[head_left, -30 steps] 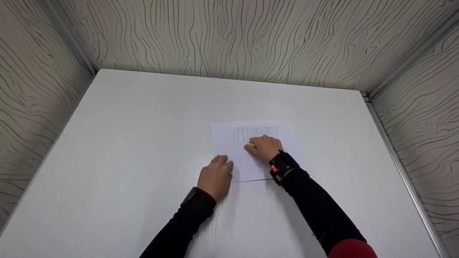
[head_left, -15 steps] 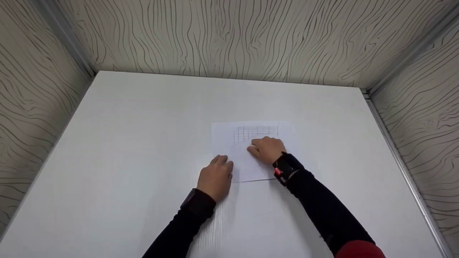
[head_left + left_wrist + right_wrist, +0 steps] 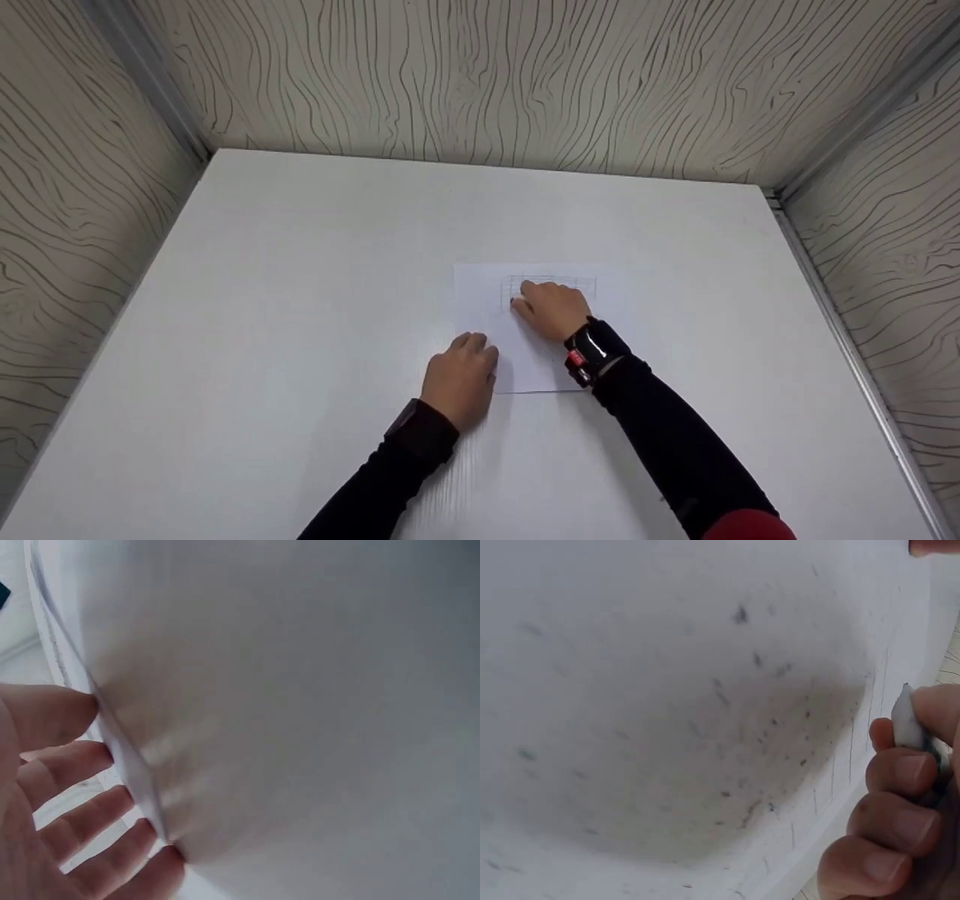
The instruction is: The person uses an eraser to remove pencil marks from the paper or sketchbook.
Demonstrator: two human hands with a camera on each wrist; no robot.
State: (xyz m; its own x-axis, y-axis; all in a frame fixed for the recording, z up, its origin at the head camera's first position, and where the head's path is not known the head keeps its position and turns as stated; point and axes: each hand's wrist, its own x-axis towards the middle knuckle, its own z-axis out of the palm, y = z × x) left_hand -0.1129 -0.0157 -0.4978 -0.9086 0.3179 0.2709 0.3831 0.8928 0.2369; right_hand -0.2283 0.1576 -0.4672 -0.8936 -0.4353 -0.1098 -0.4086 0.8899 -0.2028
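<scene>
A sheet of white paper [image 3: 476, 315] lies on the table, with a hand-drawn pencil grid [image 3: 551, 278] near its far edge. My right hand [image 3: 556, 310] is over the lower part of the grid. In the right wrist view, thumb and fingers pinch a white eraser [image 3: 905, 720] with a dark green sleeve, its corner smudged grey. Dark eraser crumbs [image 3: 741, 615] are scattered over the paper. My left hand [image 3: 460, 381] rests at the sheet's near left corner, and its fingertips [image 3: 161, 862] touch the paper's edge in the left wrist view.
A broad white table [image 3: 300, 262] extends around the sheet. Wood-grain patterned panels [image 3: 465, 82] stand behind it and at both sides, joined by grey metal posts. Both wrists wear black bands over dark sleeves.
My right hand has moved left and farther up the sheet with the eraser, over the grid. The grid lines look fainter and fewer. My left hand stays at the paper's corner; the view shifts slightly.
</scene>
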